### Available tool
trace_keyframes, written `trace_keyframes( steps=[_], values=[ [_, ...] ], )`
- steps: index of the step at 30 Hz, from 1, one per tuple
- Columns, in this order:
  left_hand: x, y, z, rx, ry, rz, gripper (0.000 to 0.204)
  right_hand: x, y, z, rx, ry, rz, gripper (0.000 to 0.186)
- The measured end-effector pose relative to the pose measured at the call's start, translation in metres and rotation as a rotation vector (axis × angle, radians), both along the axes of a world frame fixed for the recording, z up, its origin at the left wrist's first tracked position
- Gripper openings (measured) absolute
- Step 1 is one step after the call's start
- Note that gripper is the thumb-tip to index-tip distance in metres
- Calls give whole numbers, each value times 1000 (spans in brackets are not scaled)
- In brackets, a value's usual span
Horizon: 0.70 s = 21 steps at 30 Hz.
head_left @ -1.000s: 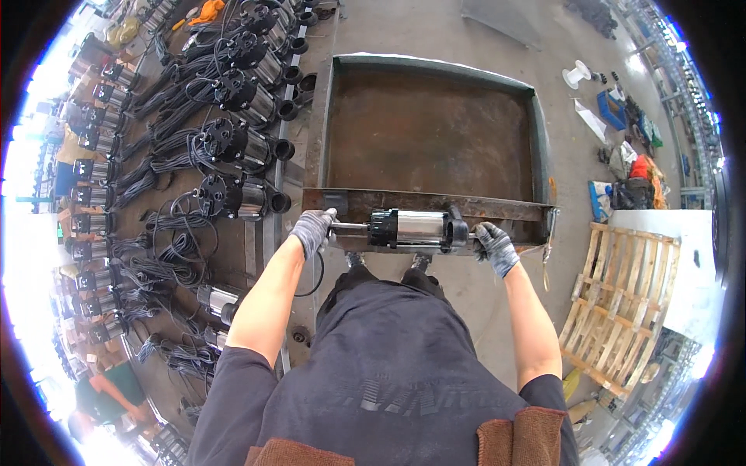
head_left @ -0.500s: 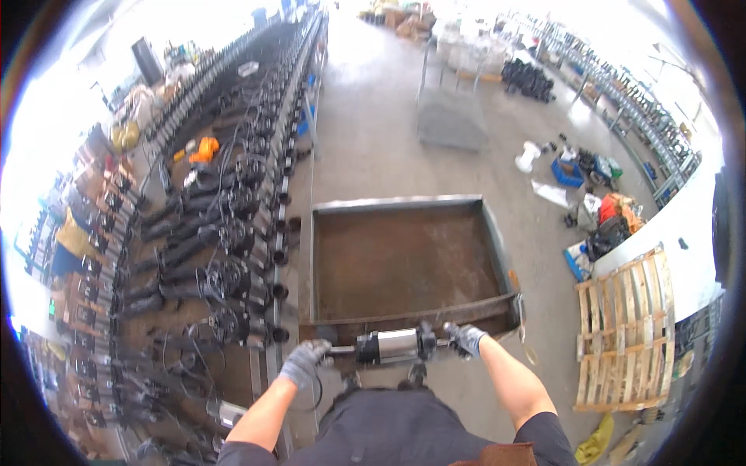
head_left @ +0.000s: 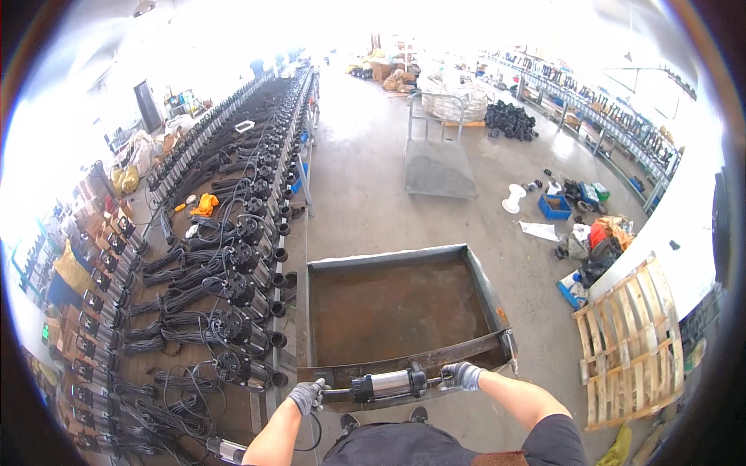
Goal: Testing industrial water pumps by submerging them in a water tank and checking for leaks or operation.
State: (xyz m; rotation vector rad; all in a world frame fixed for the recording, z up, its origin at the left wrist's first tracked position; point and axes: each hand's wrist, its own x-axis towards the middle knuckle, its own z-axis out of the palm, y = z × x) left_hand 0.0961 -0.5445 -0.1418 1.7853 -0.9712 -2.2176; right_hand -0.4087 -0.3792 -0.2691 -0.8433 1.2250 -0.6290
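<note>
A pump [head_left: 391, 384] with a shiny steel cylinder and black ends lies level between my two hands, along the near edge of a shallow metal water tank [head_left: 497, 344]. My gloved left hand [head_left: 308, 395] is closed round the rod-like part sticking out from its left end. A black cable [head_left: 317, 435] hangs in a loop below that hand. My gloved right hand [head_left: 462, 377] is closed at the pump's right end, on a dark part mostly hidden by the fingers. Brownish water or a rusty bottom shows in the tank; I cannot tell which.
To the left, a long bench carries rows of similar pumps [head_left: 245, 295] with coiled black cables [head_left: 183, 338]. Ahead stands a flat trolley [head_left: 440, 167]. At right are a blue crate [head_left: 554, 206], a white spool [head_left: 514, 198] and a wooden pallet [head_left: 631, 346].
The view has tilted upward, so the tank, pump and hands sit lower in the picture. Both hands still hold the pump, which stays roughly level.
</note>
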Motion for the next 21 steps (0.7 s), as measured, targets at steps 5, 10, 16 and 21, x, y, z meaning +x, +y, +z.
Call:
trace_keyframes(
  steps=[5, 10, 16, 21],
  values=[
    [13, 39, -7, -513, 43, 63, 34, 46, -9, 92, -494, 1214, 546, 29],
    [30, 36, -28, -1257, -138, -346, 33, 67, -10, 150, -530, 1366, 652, 16],
    [4, 16, 4, -413, -113, -173, 29, 38, -12, 111, -16, 655, 432, 52],
    [-5, 21, -1, -189, -160, 61, 34, 49, -8, 136, 486, 150, -126, 50]
  ],
)
